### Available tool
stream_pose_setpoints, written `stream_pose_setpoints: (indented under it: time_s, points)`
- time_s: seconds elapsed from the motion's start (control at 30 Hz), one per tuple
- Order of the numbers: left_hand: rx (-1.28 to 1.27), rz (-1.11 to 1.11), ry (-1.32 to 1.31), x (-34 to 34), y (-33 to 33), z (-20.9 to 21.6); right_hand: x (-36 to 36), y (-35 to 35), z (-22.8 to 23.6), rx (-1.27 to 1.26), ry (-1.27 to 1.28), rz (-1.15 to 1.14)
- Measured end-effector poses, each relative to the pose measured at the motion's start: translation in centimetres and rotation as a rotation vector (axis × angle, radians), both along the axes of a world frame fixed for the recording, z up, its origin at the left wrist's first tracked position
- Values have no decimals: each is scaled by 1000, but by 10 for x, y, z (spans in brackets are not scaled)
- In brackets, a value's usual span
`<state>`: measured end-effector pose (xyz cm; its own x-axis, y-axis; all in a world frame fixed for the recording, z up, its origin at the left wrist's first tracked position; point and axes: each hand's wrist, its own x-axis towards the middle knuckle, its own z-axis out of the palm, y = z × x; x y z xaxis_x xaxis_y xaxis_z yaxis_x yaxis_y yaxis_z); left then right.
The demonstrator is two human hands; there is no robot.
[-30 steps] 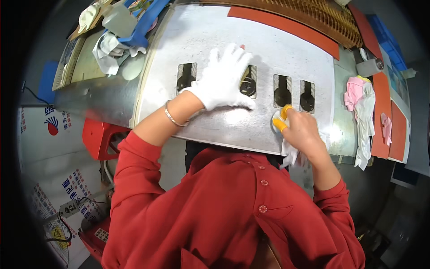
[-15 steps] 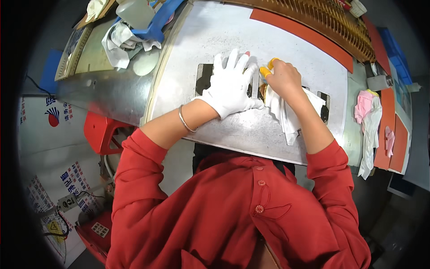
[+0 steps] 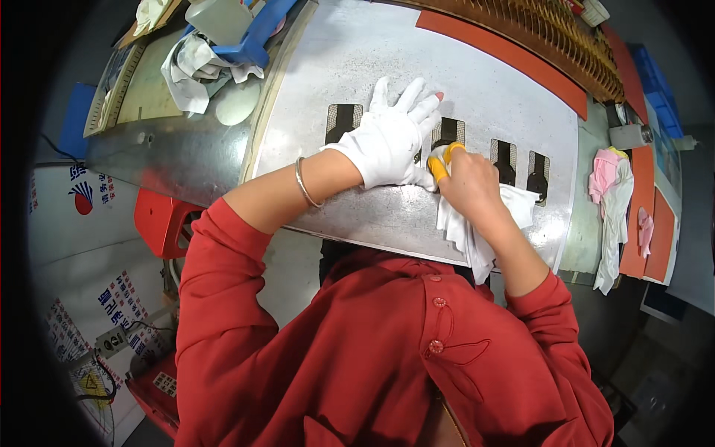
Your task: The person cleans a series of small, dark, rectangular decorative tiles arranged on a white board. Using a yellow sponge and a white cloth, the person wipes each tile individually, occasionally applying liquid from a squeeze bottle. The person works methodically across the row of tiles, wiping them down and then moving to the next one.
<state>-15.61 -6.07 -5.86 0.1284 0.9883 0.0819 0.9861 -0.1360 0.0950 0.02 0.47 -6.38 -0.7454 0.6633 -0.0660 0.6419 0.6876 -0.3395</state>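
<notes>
My left hand [image 3: 391,138], in a white glove with one fingertip bare, lies with fingers spread on a pale metal sheet [image 3: 335,200]. Several dark pieces show on patterned patches in the sheet, such as the dark piece [image 3: 538,179] at the right and the dark piece [image 3: 342,123] at the left. My right hand [image 3: 471,179] wears yellow finger covers and closes around a white cloth [image 3: 465,223], pressing it to the sheet just below a middle dark piece [image 3: 449,130]. The cloth's loose end hangs over the near edge. Part of the row is hidden under my left hand.
A long brown slotted rack [image 3: 536,45] and a red-orange strip [image 3: 506,63] line the far edge. At far left sit a blue holder [image 3: 257,48] with a plastic bottle and crumpled cloths [image 3: 194,71]. Gloves [image 3: 614,201] lie at the right; a red stool [image 3: 160,222] stands lower left.
My right hand and the cloth have moved toward me, uncovering dark pieces in the middle and right. My left hand has turned slightly, its fingers pointing more to the right.
</notes>
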Motion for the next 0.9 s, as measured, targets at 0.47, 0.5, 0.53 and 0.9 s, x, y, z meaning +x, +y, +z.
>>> stream_pose_setpoints:
  time_s: [0.47, 0.5, 0.53, 0.9]
  points:
    - [50, 200, -8, -46, -47, 4, -20, -2, 48, -40, 7, 125]
    - [83, 194, -8, -46, -50, 2, -37, 5, 43, -21, 23, 120]
    - [155, 168, 3, -45, -51, -4, -51, 12, 36, 0, 39, 110]
    - [186, 174, -21, -43, -43, -12, -83, 11, 6, -6, -47, 37]
